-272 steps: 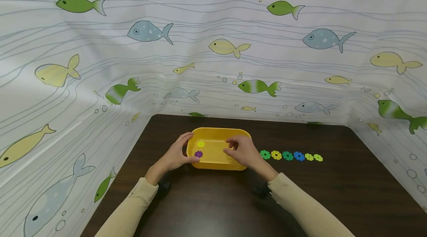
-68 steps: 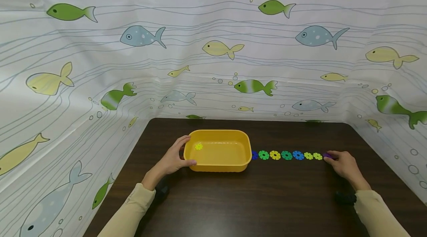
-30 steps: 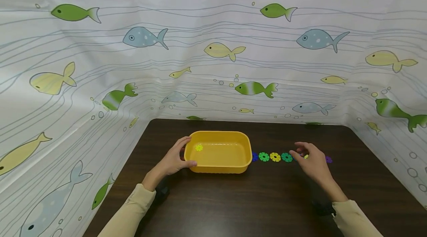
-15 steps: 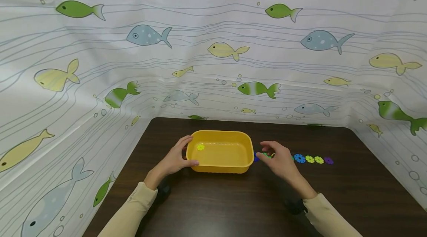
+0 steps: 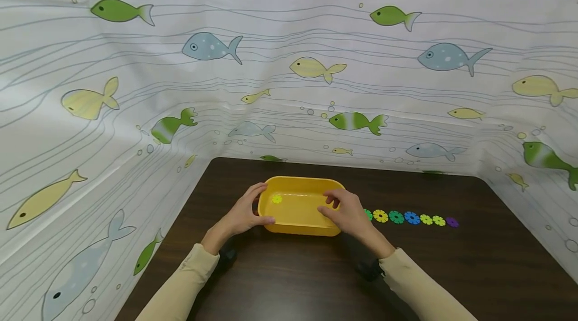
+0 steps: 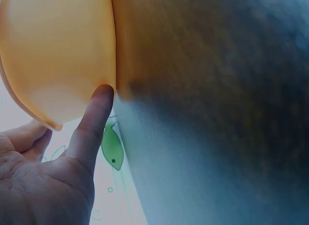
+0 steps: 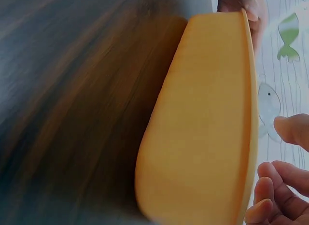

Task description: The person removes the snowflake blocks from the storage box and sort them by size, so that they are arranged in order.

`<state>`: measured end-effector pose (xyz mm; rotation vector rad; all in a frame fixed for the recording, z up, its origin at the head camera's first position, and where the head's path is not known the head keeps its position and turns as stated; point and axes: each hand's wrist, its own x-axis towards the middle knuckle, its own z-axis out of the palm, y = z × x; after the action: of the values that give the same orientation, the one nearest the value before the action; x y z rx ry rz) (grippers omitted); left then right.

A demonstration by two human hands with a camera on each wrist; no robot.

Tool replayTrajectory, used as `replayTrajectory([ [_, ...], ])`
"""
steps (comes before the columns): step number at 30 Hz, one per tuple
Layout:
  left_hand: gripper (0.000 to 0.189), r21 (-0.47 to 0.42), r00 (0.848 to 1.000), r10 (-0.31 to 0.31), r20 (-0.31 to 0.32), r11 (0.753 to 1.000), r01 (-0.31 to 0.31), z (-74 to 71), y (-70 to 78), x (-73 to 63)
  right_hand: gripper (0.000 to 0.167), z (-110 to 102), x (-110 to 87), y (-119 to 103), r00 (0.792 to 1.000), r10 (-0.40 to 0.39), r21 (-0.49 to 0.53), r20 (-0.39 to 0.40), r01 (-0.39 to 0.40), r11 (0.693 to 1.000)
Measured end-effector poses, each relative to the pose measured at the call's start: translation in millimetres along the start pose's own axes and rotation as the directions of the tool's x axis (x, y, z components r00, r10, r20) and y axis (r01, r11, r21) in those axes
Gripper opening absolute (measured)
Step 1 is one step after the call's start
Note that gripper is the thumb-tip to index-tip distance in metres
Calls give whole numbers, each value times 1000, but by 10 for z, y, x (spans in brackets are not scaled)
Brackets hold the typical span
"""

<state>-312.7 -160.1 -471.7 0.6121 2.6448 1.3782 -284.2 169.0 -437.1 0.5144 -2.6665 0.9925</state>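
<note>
A yellow plastic basin (image 5: 298, 229) stands on the dark table. My left hand (image 5: 239, 214) holds its left end, thumb along the front wall, fingers at the far side. Inside, toward the left, lies a yellow flower-shaped disc (image 5: 277, 199). Above the right part of the basin hovers my right hand (image 5: 348, 210), fingers loosely bent and thumb apart; the right wrist view shows nothing between them. To the right runs a row of flower discs: green (image 5: 368, 214), yellow (image 5: 381, 216), dark green (image 5: 397, 217), blue (image 5: 412, 218), two yellow-green (image 5: 426, 219) and a purple one (image 5: 452, 222) last.
The dark wooden table (image 5: 298, 276) spreads in front of the basin and to its right. A white fish-print sheet (image 5: 311, 95) rises behind the table and along its sides.
My right hand set the purple disc at the row's right end, let go, and came back left over the basin. My left hand stays on the basin. The right hand now hides the dark blue disc.
</note>
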Motion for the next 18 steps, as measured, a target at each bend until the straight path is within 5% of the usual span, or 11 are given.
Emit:
replayTrajectory([
  [18, 101, 9, 1000, -17, 6, 1000, 17, 19, 0, 0, 39, 582, 514, -253, 956, 82, 19, 282, -91, 996],
])
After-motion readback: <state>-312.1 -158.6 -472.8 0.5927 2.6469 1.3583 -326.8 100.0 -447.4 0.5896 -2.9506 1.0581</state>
